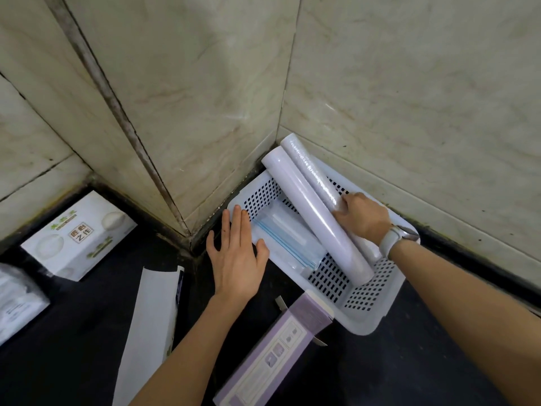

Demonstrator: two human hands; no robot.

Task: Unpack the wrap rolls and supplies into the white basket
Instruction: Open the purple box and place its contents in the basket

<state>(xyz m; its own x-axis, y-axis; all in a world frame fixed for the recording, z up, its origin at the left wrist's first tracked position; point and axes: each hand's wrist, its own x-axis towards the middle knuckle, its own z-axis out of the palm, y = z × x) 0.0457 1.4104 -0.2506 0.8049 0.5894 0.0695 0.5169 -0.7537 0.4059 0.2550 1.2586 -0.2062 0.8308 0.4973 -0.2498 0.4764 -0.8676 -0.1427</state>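
purple carton (272,351) nearest, open, on dark desk (409,361). left hand (237,253) flat, fingers spread, steadying white basket (366,315). right hand (361,216) holds two wrap rolls (319,212) slanting over the far rim; they may slide out. one bag pack (288,244) inside. two white boxes left.

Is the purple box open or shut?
Open: the purple box has its end flaps splayed out beside the basket.

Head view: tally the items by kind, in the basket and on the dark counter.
Wrap rolls: 2
Zip bag packs: 1
White baskets: 1
Purple cartons: 1
White cartons: 1
Printed boxes: 1
Total: 7
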